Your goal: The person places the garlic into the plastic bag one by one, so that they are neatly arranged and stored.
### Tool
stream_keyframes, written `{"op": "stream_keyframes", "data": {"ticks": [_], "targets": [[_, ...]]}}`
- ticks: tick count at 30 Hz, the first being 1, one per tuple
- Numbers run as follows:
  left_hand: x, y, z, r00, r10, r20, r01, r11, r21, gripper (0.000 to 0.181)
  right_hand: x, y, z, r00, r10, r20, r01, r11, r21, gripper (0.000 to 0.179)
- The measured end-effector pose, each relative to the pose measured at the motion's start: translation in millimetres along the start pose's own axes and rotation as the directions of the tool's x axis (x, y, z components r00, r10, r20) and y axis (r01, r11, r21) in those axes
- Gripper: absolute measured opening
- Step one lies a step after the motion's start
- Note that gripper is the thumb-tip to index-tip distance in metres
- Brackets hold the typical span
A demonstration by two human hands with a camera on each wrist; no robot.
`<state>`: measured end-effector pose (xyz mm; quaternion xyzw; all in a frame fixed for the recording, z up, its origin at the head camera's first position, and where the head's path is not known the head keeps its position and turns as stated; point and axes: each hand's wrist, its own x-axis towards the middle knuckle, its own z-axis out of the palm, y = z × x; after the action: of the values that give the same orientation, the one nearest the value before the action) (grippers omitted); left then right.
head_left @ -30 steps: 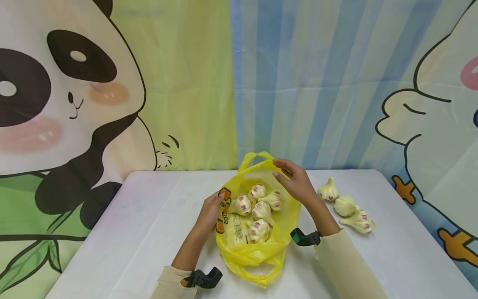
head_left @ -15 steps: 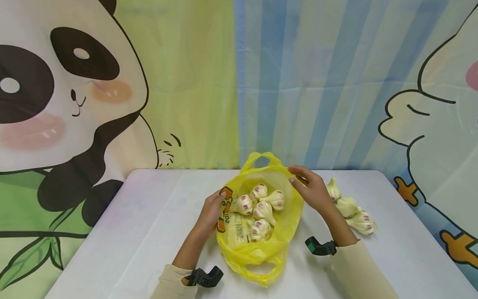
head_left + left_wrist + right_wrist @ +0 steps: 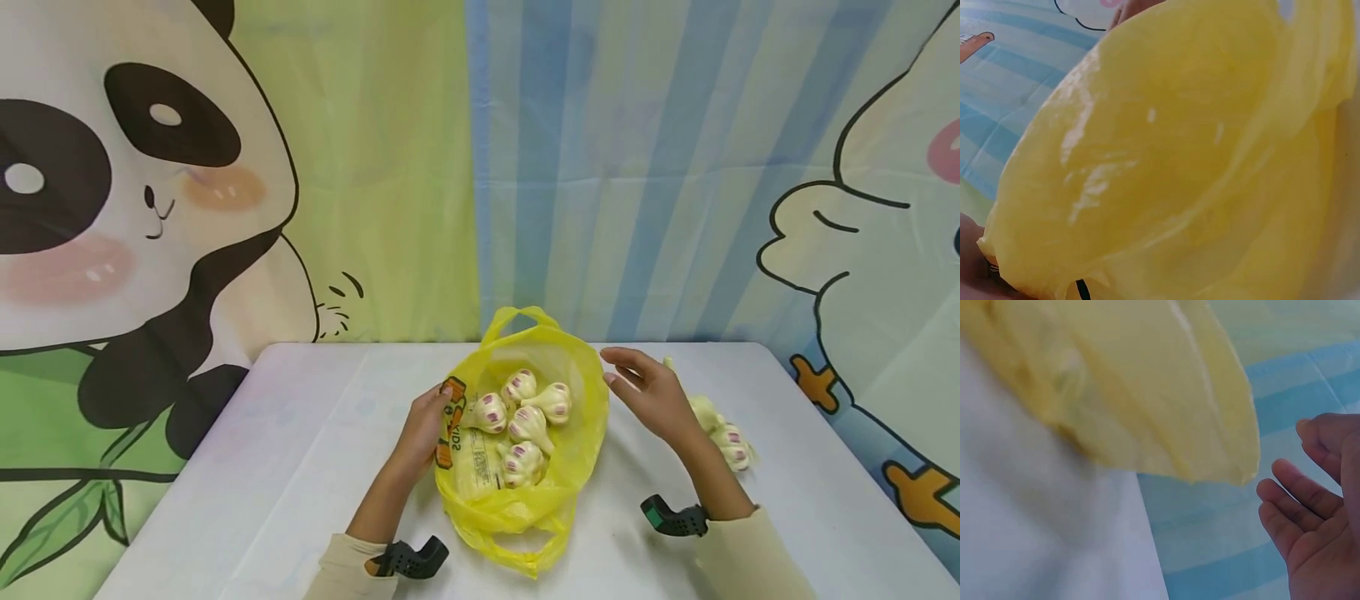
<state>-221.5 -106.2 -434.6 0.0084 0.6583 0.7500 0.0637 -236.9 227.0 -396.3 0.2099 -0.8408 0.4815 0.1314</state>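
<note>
A yellow plastic bag stands with its mouth spread on the white table. Several garlic bulbs lie inside it. At the bag's left edge, my left hand grips the rim, with the thumb inside over the printed orange lettering. In the left wrist view the yellow plastic fills most of the picture and hides most of that hand. My right hand is just off the bag's right side and holds nothing. The right wrist view shows a gap between its loosely bent fingers and the bag's edge.
To the right of the bag, more garlic bulbs lie on the table, partly hidden by the right hand and forearm. A striped curtain and a panda print hang behind the table's far edge.
My right hand has moved right, away from the bag's right rim, and now covers part of the loose garlic. My left hand stays at the left rim, and the garlic inside has not shifted.
</note>
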Motion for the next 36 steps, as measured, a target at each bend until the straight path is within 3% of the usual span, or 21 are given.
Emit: {"op": "stream_keyframes", "data": {"ticks": [7,14,18,29,36], "targets": [[-0.2,-1.1,-1.2,1.000,0.006,-0.008,-0.006,1.000,0.009,0.048,-12.2,20.7,-13.0,0.999,-0.031,0.035,0.033,0.997,-0.065,0.037],[-0.4,-2.2,-3.2,1.000,0.001,-0.005,-0.001,1.000,-0.001,0.047,-27.6,16.3,-30.3,0.995,0.069,0.075,-0.061,0.992,-0.106,0.038],[-2.5,-2.0,-4.5,1.000,-0.009,-0.024,0.009,1.000,-0.002,0.046,-35.4,14.6,-38.6,0.991,0.077,0.107,-0.060,0.986,-0.154,0.036],[-1.1,-2.4,-3.8,1.000,0.002,-0.012,-0.002,1.000,-0.004,0.046,-61.3,22.2,-68.1,0.996,0.065,0.052,-0.053,0.976,-0.213,0.034],[-0.5,-2.8,-3.7,1.000,0.008,-0.011,-0.008,1.000,-0.010,0.045,-77.6,31.7,-83.0,0.999,0.044,-0.021,-0.048,0.962,-0.267,0.035]]}}
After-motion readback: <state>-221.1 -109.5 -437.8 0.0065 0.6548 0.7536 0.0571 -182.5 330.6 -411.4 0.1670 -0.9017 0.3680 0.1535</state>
